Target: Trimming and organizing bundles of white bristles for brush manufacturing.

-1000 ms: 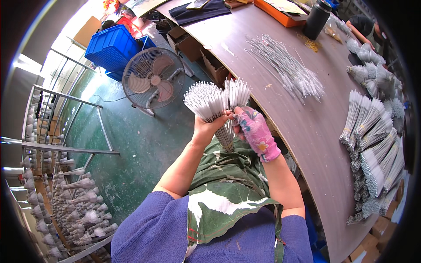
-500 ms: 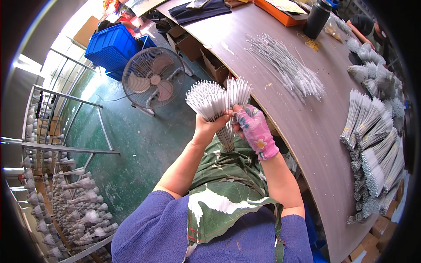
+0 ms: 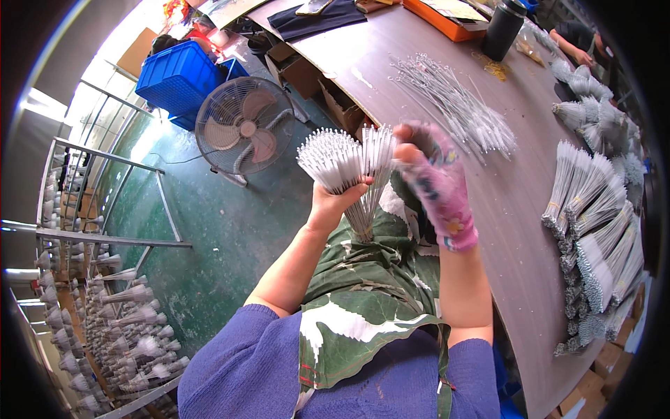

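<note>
My left hand [image 3: 336, 202] is wrapped round a thick bundle of thin wire-stemmed brushes [image 3: 331, 157] with white bristles. The bundle stands nearly upright over my lap, fanning out at the top, its wire stems drawn together at the bottom against my green patterned apron [image 3: 363, 279]. A smaller clump [image 3: 377, 148] leans off to the right at its top. My right hand [image 3: 440, 181], in a pink flowered fingerless glove, is raised just right of that clump, blurred by motion. Its thumb and fingertips look apart, and no brush shows between them.
Loose brushes [image 3: 457, 105] lie spread on the table [image 3: 419, 91]. Tied brush bundles [image 3: 593, 223] are stacked at its right side, near a black bottle [image 3: 505, 29] and an orange box [image 3: 447, 17]. A floor fan [image 3: 247, 128], blue crates [image 3: 178, 73] and metal racks [image 3: 112, 234] stand left.
My right hand has let go of the bundle's right side and moved up and right, toward the table edge. The left hand keeps its hold in nearly the same place.
</note>
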`<move>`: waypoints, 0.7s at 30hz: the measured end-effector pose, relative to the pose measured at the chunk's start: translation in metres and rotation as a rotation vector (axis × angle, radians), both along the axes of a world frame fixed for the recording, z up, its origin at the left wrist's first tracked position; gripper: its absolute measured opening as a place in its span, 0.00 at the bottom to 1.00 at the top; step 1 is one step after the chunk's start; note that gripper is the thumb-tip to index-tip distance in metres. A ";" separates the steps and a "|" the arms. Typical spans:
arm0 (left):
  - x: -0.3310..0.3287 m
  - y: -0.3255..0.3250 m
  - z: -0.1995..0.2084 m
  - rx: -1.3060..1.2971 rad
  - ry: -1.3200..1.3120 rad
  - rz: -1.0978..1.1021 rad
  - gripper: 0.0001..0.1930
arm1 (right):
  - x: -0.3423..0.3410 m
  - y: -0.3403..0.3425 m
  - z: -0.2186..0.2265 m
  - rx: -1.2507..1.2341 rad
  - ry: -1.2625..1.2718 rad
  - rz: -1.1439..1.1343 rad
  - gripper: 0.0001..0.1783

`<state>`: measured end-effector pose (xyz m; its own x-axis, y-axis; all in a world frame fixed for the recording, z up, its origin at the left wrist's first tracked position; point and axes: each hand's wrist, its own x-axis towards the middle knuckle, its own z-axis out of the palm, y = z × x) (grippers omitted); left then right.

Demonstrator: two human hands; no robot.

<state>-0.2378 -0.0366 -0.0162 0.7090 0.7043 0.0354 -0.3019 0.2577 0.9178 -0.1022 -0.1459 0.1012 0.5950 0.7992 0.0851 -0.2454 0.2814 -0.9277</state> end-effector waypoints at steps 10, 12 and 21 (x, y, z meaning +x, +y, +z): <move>-0.007 0.010 -0.006 -0.123 -0.029 -0.138 0.19 | 0.045 0.044 -0.007 -0.151 -0.417 0.427 0.11; -0.006 0.005 -0.001 -0.167 -0.005 -0.078 0.18 | 0.044 0.044 -0.011 -0.155 -0.418 0.436 0.13; -0.006 0.007 -0.010 -0.146 -0.015 0.032 0.14 | 0.056 0.040 -0.021 -0.113 -0.421 0.424 0.15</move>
